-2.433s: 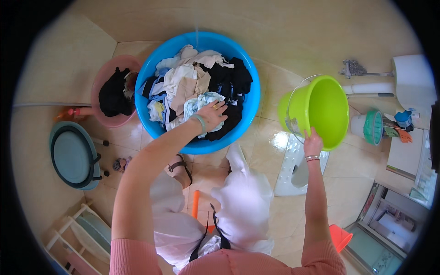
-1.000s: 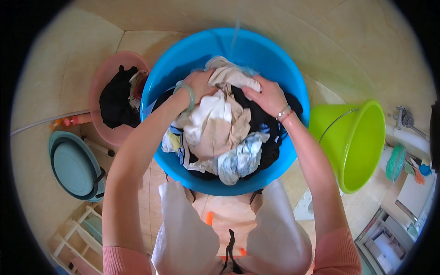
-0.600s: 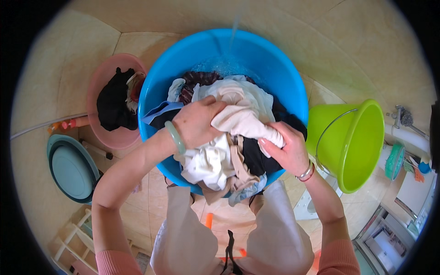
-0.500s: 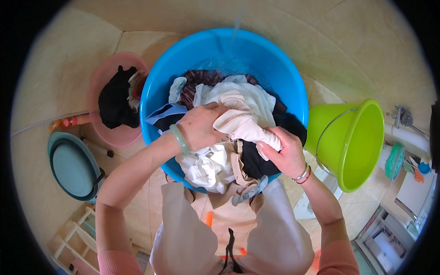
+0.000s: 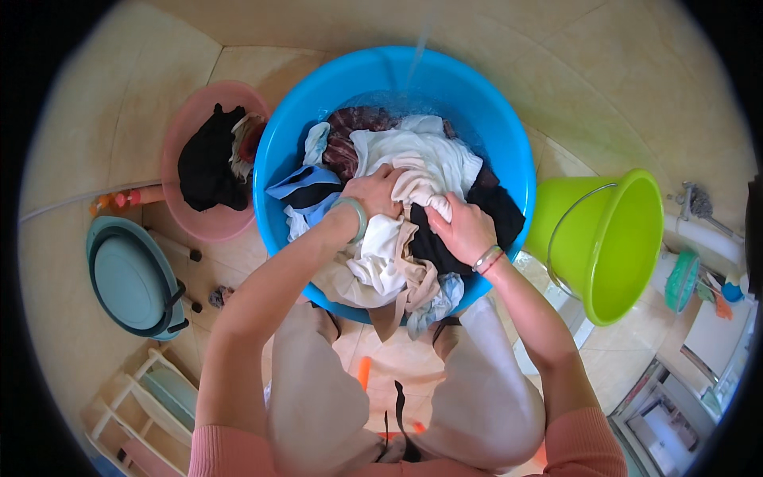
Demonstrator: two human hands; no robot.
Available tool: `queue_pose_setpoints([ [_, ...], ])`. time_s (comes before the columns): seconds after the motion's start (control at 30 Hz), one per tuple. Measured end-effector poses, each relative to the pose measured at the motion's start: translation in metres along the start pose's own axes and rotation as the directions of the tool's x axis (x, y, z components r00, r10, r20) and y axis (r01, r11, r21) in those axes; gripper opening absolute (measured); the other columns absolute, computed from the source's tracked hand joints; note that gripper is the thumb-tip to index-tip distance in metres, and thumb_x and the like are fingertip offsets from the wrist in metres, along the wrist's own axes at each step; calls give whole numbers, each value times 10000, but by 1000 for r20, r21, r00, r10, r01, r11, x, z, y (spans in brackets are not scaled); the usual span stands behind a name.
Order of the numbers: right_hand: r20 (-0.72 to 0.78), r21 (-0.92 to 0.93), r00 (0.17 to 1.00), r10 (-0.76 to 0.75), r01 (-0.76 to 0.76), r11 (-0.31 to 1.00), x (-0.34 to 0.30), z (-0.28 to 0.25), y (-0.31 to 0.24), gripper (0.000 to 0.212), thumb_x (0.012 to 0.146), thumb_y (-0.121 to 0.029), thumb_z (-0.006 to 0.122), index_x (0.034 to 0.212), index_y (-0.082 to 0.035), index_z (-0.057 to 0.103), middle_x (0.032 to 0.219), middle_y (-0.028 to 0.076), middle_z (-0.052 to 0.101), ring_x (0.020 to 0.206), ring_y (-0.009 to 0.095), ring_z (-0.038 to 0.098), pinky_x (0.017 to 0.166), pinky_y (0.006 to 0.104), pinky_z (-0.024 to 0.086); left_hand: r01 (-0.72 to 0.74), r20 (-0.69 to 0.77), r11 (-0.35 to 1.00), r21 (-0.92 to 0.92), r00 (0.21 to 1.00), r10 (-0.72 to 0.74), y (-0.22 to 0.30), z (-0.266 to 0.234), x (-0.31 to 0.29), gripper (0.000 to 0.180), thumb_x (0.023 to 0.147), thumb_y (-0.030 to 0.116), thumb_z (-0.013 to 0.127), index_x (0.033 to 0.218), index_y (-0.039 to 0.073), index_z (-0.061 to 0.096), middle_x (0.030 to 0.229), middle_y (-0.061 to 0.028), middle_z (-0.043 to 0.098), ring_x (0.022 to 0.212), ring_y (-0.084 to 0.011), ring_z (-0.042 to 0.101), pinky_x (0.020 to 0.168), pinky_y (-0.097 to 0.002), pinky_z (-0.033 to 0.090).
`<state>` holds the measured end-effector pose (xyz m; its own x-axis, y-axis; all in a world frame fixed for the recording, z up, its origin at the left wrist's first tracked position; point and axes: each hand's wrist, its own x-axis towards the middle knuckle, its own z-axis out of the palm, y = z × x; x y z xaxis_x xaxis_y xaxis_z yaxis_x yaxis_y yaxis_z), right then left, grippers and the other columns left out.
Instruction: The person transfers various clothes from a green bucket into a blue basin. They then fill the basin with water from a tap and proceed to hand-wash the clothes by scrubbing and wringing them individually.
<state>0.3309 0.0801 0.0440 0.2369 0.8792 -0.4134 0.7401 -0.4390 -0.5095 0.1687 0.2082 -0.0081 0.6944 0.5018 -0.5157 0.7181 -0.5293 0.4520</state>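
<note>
Filling the middle of the view is a big blue basin [image 5: 509,159] on the tiled floor [image 5: 620,87], piled with mixed laundry, a thin stream of water falling into its far side. To the right stands a lime-green bucket [image 5: 612,246] tipped toward the person; to the left a smaller pink basin [image 5: 179,211] holds dark clothes, and a teal tub [image 5: 127,278] lies nearer the left edge. In the blue basin's middle lies a cream-white garment [image 5: 413,171], bunched over darker pieces. The left hand [image 5: 373,195], a pale green bangle at the wrist, has its grip closed on one fold of that garment; the right hand [image 5: 465,230], with bracelets, pinches the neighbouring fold, knuckles nearly touching. Several cloths already hang over the near rim, so rubbing hard could likely drag them out onto the floor; the running water might overfill the basin.
</note>
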Motion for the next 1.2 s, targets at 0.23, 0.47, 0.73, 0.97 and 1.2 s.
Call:
queue_pose_setpoints([
  [0.23, 199, 332, 973, 115, -178, 926, 17, 20, 34, 481, 876, -475, 540, 1001, -25, 654, 899, 221, 672, 916, 416, 625, 775, 468, 495, 10, 137, 1000, -12, 991, -8, -9, 10, 19, 705, 776, 430, 607, 1389, 148, 402, 1394, -123, 456, 1152, -344, 567, 917, -435, 497],
  [0.47, 54, 409, 979, 197, -202, 890, 4, 37, 42, 462, 911, -464, 533, 990, -23, 644, 876, 212, 673, 888, 413, 630, 755, 452, 492, 28, 126, 997, -72, 992, -19, -2, 7, 8, 707, 771, 444, 618, 1405, 234, 385, 1404, -120, 441, 1163, -363, 556, 937, -451, 488],
  [0.73, -148, 295, 976, 158, -109, 949, 35, 49, 55, 540, 909, -550, 499, 1019, -45, 657, 886, 267, 648, 880, 455, 606, 745, 526, 480, 88, 33, 993, -78, 996, -86, -15, 8, 35, 689, 760, 459, 605, 1390, 258, 409, 1398, -114, 447, 1179, -360, 546, 950, -469, 479],
  [0.97, -129, 297, 981, 148, -104, 949, 57, 52, 68, 550, 920, -559, 477, 1040, -51, 653, 924, 265, 645, 910, 460, 594, 769, 537, 467, 104, 47, 990, -92, 994, -100, -22, 15, 54, 708, 753, 475, 600, 1396, 272, 388, 1373, -147, 464, 1196, -374, 528, 965, -473, 468],
  [1.2, -174, 178, 983, -54, 85, 980, 26, 13, 44, 395, 970, -396, 473, 1023, -48, 651, 998, 233, 644, 906, 450, 591, 765, 493, 477, 57, 51, 954, -293, 998, -44, -7, -29, 13, 766, 783, 393, 679, 1443, 247, 317, 1380, -170, 473, 1189, -362, 538, 999, -468, 432],
])
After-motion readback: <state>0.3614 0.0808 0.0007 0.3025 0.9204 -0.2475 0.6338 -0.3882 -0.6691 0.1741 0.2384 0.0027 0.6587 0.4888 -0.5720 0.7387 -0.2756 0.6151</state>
